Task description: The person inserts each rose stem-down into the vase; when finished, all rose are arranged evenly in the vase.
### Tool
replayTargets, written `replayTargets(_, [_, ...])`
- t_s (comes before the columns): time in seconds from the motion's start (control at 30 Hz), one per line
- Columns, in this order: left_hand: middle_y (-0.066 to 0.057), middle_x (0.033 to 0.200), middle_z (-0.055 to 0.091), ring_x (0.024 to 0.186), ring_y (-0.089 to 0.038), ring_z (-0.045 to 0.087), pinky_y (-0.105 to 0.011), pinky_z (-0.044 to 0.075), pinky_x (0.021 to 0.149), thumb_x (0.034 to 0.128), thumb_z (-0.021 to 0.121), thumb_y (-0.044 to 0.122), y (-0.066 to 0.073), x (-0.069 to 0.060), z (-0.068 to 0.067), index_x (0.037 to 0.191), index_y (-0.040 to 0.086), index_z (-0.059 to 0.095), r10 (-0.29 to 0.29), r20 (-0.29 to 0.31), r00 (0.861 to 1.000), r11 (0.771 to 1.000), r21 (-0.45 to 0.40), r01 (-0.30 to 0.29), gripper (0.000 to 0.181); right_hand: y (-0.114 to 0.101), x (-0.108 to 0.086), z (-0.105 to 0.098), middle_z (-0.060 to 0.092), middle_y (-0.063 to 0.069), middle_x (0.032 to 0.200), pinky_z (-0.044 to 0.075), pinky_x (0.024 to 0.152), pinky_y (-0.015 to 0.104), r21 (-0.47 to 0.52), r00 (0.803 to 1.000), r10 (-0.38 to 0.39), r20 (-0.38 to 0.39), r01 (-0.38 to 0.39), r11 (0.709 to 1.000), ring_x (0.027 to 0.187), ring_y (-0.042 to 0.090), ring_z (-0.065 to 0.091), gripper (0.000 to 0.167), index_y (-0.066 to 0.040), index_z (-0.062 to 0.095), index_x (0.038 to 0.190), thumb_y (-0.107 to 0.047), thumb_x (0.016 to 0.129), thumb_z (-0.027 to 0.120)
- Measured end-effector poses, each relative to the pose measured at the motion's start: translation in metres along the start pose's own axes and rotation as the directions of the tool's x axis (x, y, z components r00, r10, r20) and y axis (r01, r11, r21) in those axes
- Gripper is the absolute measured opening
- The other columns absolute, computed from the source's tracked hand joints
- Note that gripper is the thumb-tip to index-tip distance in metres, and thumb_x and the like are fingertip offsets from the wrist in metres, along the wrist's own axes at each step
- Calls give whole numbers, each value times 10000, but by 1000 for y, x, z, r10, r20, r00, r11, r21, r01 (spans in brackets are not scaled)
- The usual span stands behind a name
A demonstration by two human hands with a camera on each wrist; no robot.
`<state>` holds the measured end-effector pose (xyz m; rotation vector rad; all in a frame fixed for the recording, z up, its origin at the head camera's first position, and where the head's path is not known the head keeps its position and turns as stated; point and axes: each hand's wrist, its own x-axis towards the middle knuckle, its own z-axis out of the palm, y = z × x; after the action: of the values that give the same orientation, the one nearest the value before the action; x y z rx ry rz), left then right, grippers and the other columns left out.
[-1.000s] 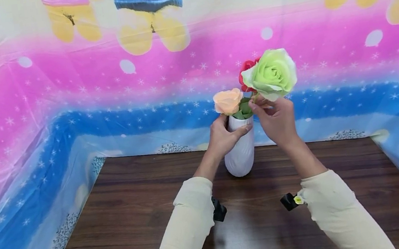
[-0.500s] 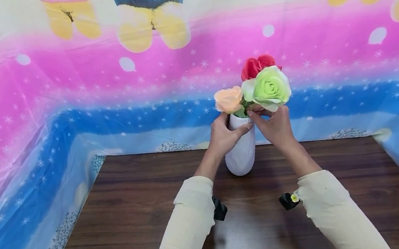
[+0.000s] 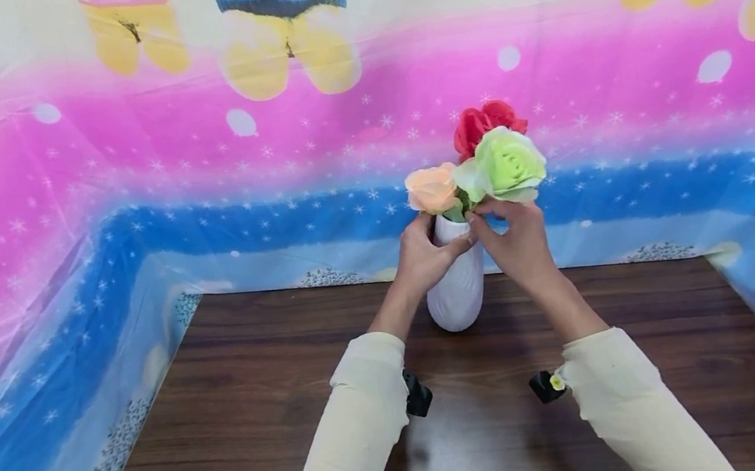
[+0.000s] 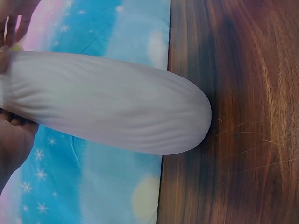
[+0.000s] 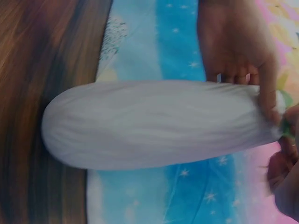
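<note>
A white ribbed vase (image 3: 456, 289) stands upright on the table, its side filling much of both wrist views. My left hand (image 3: 420, 258) grips its neck, with the thumb across the near side. My right hand (image 3: 520, 241) pinches the stem of a pale green rose (image 3: 510, 164) just beside the vase's mouth; the fingertips are partly hidden. Behind that bloom rises a red flower (image 3: 487, 124). On the left, a peach rose (image 3: 432, 189) leans over the rim with green leaves below it. In the right wrist view the left hand (image 5: 238, 42) wraps the neck.
The dark wooden table (image 3: 285, 404) ends just behind the vase. A pink and blue patterned cloth (image 3: 199, 163) hangs along the back and sides. Black wrist cameras, such as the left one (image 3: 418, 394), sit under the cream sleeves.
My right hand has come down and a little left with the green rose, which is now lower, nearer the vase's mouth. More of the red flower shows. The left hand keeps its hold.
</note>
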<state>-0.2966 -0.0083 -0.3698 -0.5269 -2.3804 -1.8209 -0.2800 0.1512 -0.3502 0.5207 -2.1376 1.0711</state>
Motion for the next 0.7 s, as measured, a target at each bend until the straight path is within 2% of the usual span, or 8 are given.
replayTargets(0.1, [-98,1321,652,1176,-251,663,-428,575,990,892,781,252,-1,1,1,1413,113,537,7,2,1000,1000,-16,-7,592,-1,3,-4,741,237,985,584,772,555,-18,998,49,43,-48,999,917,400,689,108,40,783,968,-24,893,738])
replayTargets(0.17, [-91,1338,646,1185,-249,659,-432,571,997,890,784,258,-2,2,1,1426,124,528,14,4,1000,999,-34,-13,609,-1,3,-8,732,250,1044,597,799,571,1,993,80,89,-80,997,947,416,699,155,45,767,1040,-27,910,723])
replayTargets(0.27, [-66,1387,616,1230,-238,638,-443,558,1021,900,779,279,-6,1,2,1468,169,488,17,13,1000,997,-70,-16,647,1,-4,-13,698,264,1149,587,872,602,40,977,142,162,-150,988,1017,434,699,284,45,693,1209,-23,933,699])
replayTargets(0.37, [-59,1433,579,1280,-242,607,-464,540,1048,910,769,290,-13,-2,1,1507,204,439,20,24,1000,997,-74,-18,688,5,-15,-17,665,268,1209,556,940,629,74,958,189,215,-209,975,1105,440,667,328,41,644,1267,-32,950,682])
replayTargets(0.5, [-72,1489,541,1349,-254,561,-485,503,1096,917,759,281,-24,-10,-1,1550,197,390,17,29,999,999,-44,-16,738,14,-34,-24,684,258,1205,558,936,626,76,957,161,243,-184,980,1110,430,664,271,49,678,1215,-34,957,670])
replayTargets(0.53, [-77,1503,534,1368,-257,547,-485,487,1116,918,758,279,-26,-13,-2,1557,188,384,15,28,999,999,-34,-14,745,17,-40,-27,692,253,1205,570,924,605,67,961,138,239,-158,985,1099,413,671,271,46,683,1213,-27,952,673])
replayTargets(0.6, [-88,1534,512,1405,-271,519,-493,458,1148,928,748,266,-33,-19,-6,1563,164,381,17,31,999,1000,-6,-17,741,23,-52,-32,713,227,1195,602,913,487,35,970,97,224,-107,994,1078,337,687,282,33,694,1214,-10,936,685])
replayTargets(0.7, [-114,1552,498,1432,-307,496,-516,425,1174,943,730,250,-44,-30,-15,1547,120,410,21,43,999,998,62,-24,696,34,-74,-42,735,184,1160,552,948,210,-17,982,37,187,-34,999,1060,188,680,311,10,708,1209,19,899,716])
